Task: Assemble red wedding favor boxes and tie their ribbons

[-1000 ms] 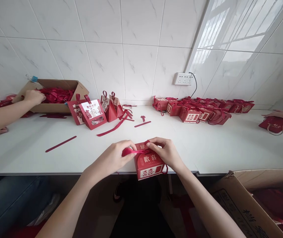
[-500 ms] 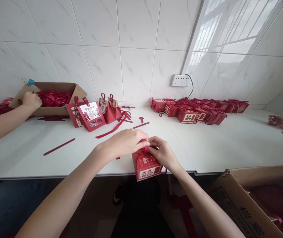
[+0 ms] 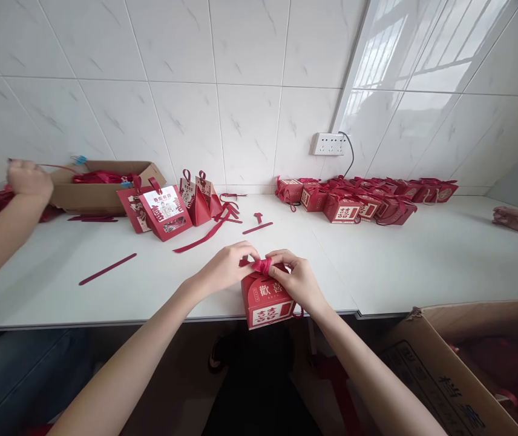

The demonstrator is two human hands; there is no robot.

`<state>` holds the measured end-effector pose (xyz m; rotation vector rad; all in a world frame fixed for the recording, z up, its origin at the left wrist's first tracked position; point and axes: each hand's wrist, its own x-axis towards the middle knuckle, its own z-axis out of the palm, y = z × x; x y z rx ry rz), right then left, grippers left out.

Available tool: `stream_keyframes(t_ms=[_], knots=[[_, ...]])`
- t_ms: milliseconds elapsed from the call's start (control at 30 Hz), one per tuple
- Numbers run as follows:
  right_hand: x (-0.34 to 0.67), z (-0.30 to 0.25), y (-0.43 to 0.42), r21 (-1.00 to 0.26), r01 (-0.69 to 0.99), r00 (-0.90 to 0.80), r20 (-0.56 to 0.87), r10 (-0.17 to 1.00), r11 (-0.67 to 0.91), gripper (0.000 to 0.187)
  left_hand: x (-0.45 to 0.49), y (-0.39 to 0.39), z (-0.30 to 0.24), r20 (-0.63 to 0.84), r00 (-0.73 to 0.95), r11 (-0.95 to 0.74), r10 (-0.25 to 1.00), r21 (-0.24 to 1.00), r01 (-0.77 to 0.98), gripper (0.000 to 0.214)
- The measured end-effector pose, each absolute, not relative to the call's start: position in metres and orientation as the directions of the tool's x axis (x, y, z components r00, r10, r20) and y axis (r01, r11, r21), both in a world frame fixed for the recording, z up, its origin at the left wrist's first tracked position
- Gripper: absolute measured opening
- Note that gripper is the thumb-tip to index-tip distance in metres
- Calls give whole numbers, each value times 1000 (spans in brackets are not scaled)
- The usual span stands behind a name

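A red gift box (image 3: 270, 297) with gold and white lettering sits at the table's front edge, its front face level with the rim. On its top a red ribbon (image 3: 263, 266) is gathered in a knot. My left hand (image 3: 232, 261) pinches the ribbon's left side between thumb and fingers. From the right, my right hand (image 3: 296, 275) grips the ribbon beside the knot, its fingers curled over the box top. Part of the box's right side is hidden behind that hand.
Finished-looking red boxes (image 3: 345, 206) stand grouped at the back right. Triangular red bags (image 3: 168, 212) and loose ribbon strips (image 3: 107, 269) lie left. A co-worker's hand (image 3: 29, 180) draws ribbon from a cardboard box (image 3: 81, 197); another person's hand (image 3: 515, 219) rests right. A large carton (image 3: 426, 357) stands front right.
My left hand has shifted left off the knot, which now shows plainly. The co-worker's hand at left has lifted away from the cardboard box, pulling a ribbon.
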<state>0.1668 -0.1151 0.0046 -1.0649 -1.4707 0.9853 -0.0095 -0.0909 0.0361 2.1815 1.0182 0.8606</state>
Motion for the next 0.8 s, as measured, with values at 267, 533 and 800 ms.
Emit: stream_keyframes(t_ms=[267, 533, 800], knots=[[165, 6, -122, -977, 68, 8, 202, 979, 201, 11, -9, -100, 31, 286, 524, -545, 802, 709, 448, 12], [165, 11, -127, -969, 125, 26, 217, 976, 212, 11, 6, -105, 29, 264, 428, -459, 864, 761, 458, 24], [182, 21, -127, -825, 472, -111, 292, 950, 309, 10, 11, -92, 12, 253, 469, -450, 846, 809, 377, 25]])
